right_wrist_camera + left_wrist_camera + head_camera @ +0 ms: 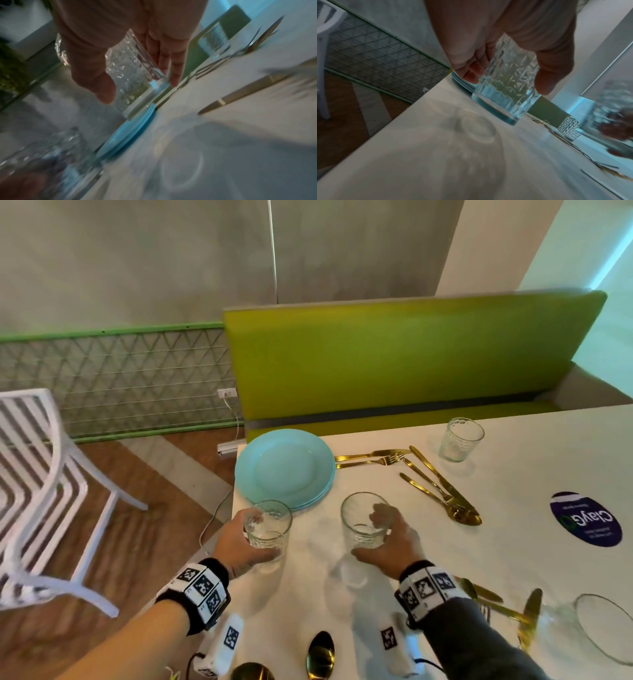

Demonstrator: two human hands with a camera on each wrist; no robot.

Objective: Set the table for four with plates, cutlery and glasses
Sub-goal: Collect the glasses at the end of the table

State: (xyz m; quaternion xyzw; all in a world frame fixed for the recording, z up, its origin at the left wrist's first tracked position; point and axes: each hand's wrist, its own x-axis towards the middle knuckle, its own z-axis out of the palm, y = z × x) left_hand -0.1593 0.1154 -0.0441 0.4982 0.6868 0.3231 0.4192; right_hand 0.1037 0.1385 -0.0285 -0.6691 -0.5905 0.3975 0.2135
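My left hand [236,542] grips a cut-glass tumbler [269,529] held just above the white table [513,563], near its left edge; in the left wrist view this glass [506,88] hangs clear of the tabletop between thumb and fingers. My right hand [390,537] grips a second tumbler [364,520], also lifted, seen blurred as the right glass [135,75] in the right wrist view. Behind both lies a stack of light-blue plates [284,469]. A third tumbler [460,440] stands at the far side. Gold forks [370,458] and gold knives and spoons [442,487] lie between them.
A clear glass bowl [606,631] and more gold cutlery [496,604] lie at the near right, gold spoons [320,655] at the near edge. A round dark sticker [585,518] marks the table. A green bench [394,361] stands beyond, a white chair [37,474] at left.
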